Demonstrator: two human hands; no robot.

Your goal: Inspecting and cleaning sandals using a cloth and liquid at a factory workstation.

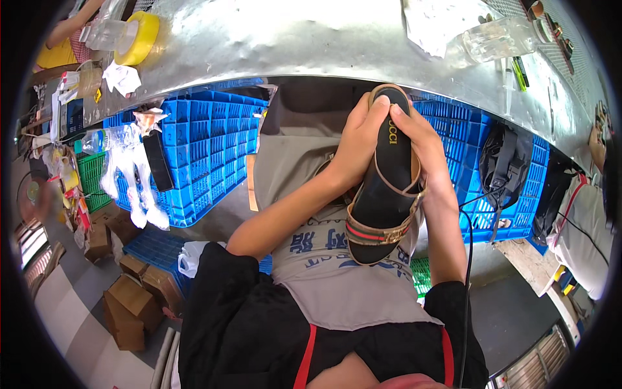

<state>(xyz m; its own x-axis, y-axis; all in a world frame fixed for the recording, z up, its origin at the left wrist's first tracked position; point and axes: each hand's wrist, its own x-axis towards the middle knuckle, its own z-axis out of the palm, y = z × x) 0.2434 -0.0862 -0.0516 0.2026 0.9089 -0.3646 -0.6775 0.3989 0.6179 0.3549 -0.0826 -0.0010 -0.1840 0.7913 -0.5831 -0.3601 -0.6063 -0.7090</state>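
Observation:
A sandal (pixel 392 170) with a black insole and tan edging is held over my lap, its heel end pointing away from me and its toe end toward me. Across the toe end runs a brown strap (pixel 372 235) with a red stripe and a metal buckle. My left hand (pixel 360 139) grips its left side, thumb pressed on the heel area of the insole. From the other side my right hand (pixel 426 144) grips it, thumb also on the heel; both hands' fingers are mostly hidden beneath. A dark rounded item shows partly behind my left wrist; I cannot tell what it is.
A metal worktable (pixel 278 48) spans the front, bearing a yellow tape roll (pixel 137 37) and a clear plastic bottle (pixel 499 40). Blue crates (pixel 214 149) stand below on both sides. Cardboard boxes (pixel 133 311) lie at lower left. A black cable (pixel 468 272) hangs beside my right arm.

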